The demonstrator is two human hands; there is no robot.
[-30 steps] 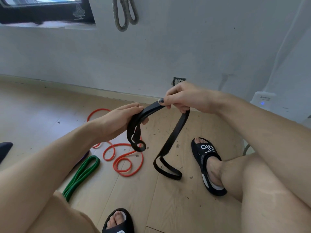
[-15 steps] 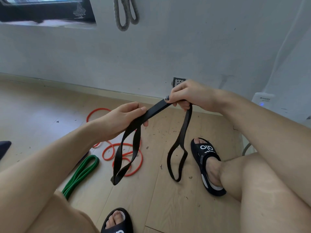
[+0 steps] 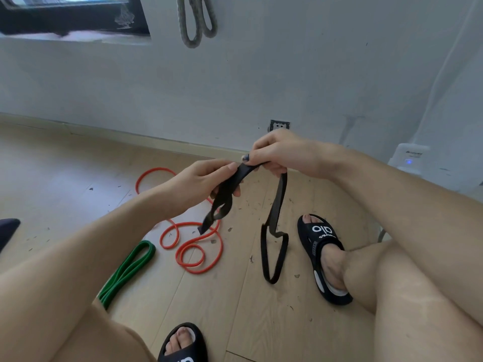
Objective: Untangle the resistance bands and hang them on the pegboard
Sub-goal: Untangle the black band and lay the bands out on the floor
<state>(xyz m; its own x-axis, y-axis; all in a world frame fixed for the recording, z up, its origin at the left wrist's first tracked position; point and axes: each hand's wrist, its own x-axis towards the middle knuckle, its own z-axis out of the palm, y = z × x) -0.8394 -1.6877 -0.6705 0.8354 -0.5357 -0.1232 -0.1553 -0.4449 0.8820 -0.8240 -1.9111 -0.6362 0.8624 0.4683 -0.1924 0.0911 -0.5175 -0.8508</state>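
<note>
1. Fingers (image 3: 224, 167) of the left hand (image 3: 201, 184) pinch the black band (image 3: 274, 215) where it twists.
2. Right hand (image 3: 282, 155) fingers curl round the band's top, holding it above the floor (image 3: 65, 178), probably so the loops hang free and the twist shows.
3. An orange band (image 3: 193, 244) and green band (image 3: 128, 270) lie on the floor, seemingly awaiting their turn.

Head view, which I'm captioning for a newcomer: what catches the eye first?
The black band, gripped between both hands at centre: left hand, right hand. Its loops dangle above the wooden floor. Left of it on that floor lie a coiled orange band and a folded green band.
</note>
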